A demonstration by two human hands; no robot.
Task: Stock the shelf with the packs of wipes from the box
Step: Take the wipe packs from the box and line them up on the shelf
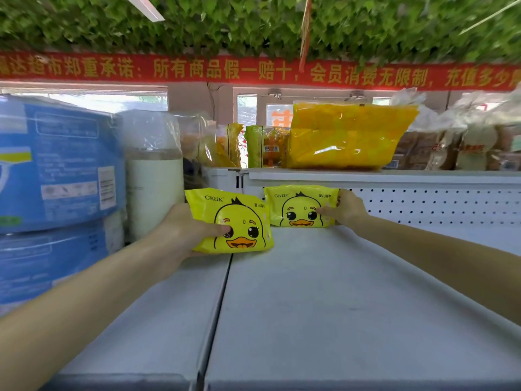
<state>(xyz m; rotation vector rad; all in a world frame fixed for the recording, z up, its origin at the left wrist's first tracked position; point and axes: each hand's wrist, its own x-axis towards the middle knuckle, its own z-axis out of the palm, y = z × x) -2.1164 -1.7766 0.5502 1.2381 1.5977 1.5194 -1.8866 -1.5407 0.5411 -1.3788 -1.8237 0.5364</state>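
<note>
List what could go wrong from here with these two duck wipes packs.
1. The right duck wipes pack stands upright near the perforated back panel, held by the right hand. It is soft and on edge, so it may flop forward on release.
2. The left duck wipes pack, gripped by the left hand, hangs over the seam between shelf panels. Set there, it could sit crooked or knock its neighbour.

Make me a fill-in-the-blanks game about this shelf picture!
The left hand and right hand together hold ____ yellow plastic wipes packs.
Each pack shows a cartoon ____.
The big plastic-wrapped bundles beside the left hand are coloured ____.
Missing words: two; duck; blue.
</note>
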